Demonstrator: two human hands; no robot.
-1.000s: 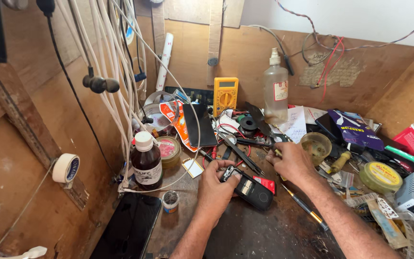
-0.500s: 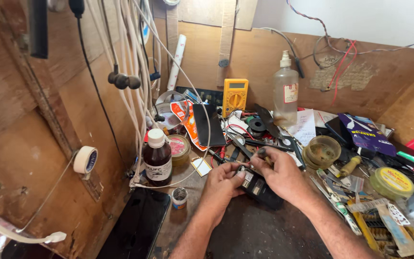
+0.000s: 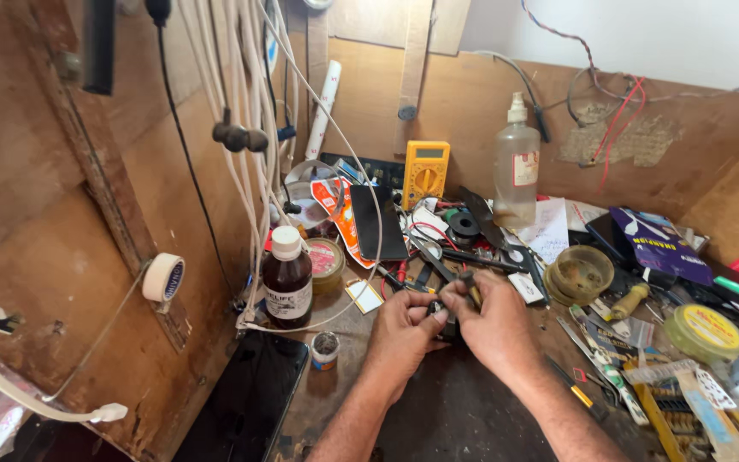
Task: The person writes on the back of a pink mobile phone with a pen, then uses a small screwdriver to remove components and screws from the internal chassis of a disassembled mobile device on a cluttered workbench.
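Observation:
My left hand (image 3: 399, 332) and my right hand (image 3: 496, 325) meet at the middle of the cluttered bench. Their fingertips pinch a small dark part (image 3: 443, 323) between them; most of it is hidden by the fingers. A short brownish stick-like tool (image 3: 470, 289) rises from the fingers of my right hand. Tweezers and black-handled tools (image 3: 438, 257) lie just beyond the hands.
A brown bottle with a white cap (image 3: 286, 278) and a small tin (image 3: 327, 257) stand to the left. A black phone (image 3: 245, 402) lies at lower left. A yellow multimeter (image 3: 426, 171) and a clear bottle (image 3: 515, 171) stand at the back. White cables (image 3: 245, 128) hang on the left. Tins and packets crowd the right.
My hands were apart, the left on a black and red device; they have come together over the small dark part. The view has shifted slightly.

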